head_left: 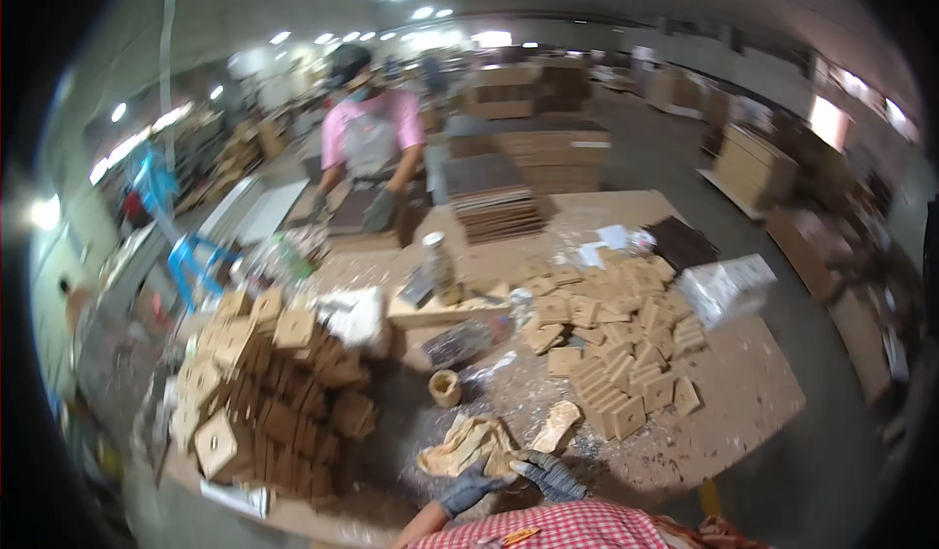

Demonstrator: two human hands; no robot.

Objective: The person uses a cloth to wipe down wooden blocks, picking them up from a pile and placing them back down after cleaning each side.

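Observation:
Both my hands wear dark grey gloves and meet close together at the table's near edge. My left hand (469, 488) has its fingers drawn together beside a crumpled yellowish cloth (469, 445). The fingers of my right hand (551, 477) are bent toward the left hand, pressed together. Something small and pale shows between the hands, too blurred to name. Just beyond the right hand lies a pale, uneven scrap (558, 426). A tan ring-shaped roll (445, 388) stands past the cloth.
Stacked square wooden blocks (293, 412) with holes fill the left side; loose flat wooden pieces (616, 334) pile up at right. A bottle (438, 260), a wooden tray (421, 316) and a plastic-wrapped pack (729, 290) stand farther back. Across the table a co-worker (372, 143) handles dark panels (354, 208).

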